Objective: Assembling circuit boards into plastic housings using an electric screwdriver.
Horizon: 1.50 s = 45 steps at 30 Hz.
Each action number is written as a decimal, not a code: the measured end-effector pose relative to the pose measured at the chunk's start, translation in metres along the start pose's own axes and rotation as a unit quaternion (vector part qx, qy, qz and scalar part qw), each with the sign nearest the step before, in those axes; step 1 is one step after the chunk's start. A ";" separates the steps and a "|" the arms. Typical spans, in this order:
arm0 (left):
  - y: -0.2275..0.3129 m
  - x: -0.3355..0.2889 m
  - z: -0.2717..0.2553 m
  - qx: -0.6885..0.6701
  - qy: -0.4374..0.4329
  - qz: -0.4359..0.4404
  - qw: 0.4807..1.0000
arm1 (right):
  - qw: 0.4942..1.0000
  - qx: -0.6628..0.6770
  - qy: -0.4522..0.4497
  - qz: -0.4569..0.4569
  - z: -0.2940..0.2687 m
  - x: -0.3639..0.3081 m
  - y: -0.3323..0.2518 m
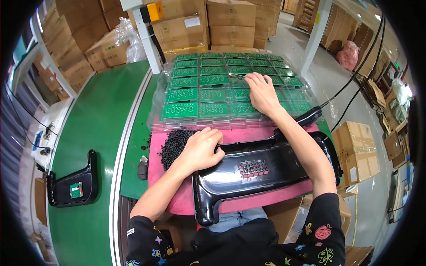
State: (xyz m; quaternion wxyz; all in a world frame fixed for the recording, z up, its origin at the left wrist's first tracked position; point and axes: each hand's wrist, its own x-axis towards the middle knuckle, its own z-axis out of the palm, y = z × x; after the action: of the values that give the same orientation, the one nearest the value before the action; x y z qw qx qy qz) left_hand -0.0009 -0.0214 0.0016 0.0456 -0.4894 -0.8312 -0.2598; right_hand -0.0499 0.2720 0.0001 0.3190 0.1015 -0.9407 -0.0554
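A black glossy plastic housing (230, 170) with a display window lies across the pink mat in front of me. My left hand (202, 150) is curled over its upper left corner, beside a heap of small black parts (174, 146). Beyond the mat, clear plastic trays (213, 122) hold rows of green circuit boards (180, 110). Over these trays reaches my right hand (263, 92), its bent fingers closed at the edge of a board (238, 76) in a back row. The fingertips partly cover that board. My right forearm passes over the housing.
A green conveyor belt (104, 128) runs along the left, carrying another black housing (74, 188) with a small board inside. A black corded tool (309, 116) lies right of the trays. Cardboard boxes (231, 22) stand behind, and another box (355, 153) stands at right.
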 end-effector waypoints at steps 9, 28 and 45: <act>0.017 0.009 -0.019 0.080 0.242 0.047 0.966 | 0.919 0.372 0.130 0.024 -0.116 -0.031 -0.064; 0.031 0.001 -0.016 -0.066 0.075 0.132 0.986 | 0.910 0.385 -0.143 0.058 -0.179 -0.122 -0.054; 0.041 0.001 -0.001 -0.061 -0.127 -0.004 0.990 | 0.879 0.421 -0.175 0.141 -0.128 -0.155 -0.047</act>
State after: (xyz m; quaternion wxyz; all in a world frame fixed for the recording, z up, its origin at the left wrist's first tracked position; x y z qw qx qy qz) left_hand 0.0325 -0.0052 0.0184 -0.0911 -0.5169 -0.8148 -0.2460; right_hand 0.1558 0.2564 0.0017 0.0813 0.0816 -0.9202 0.3741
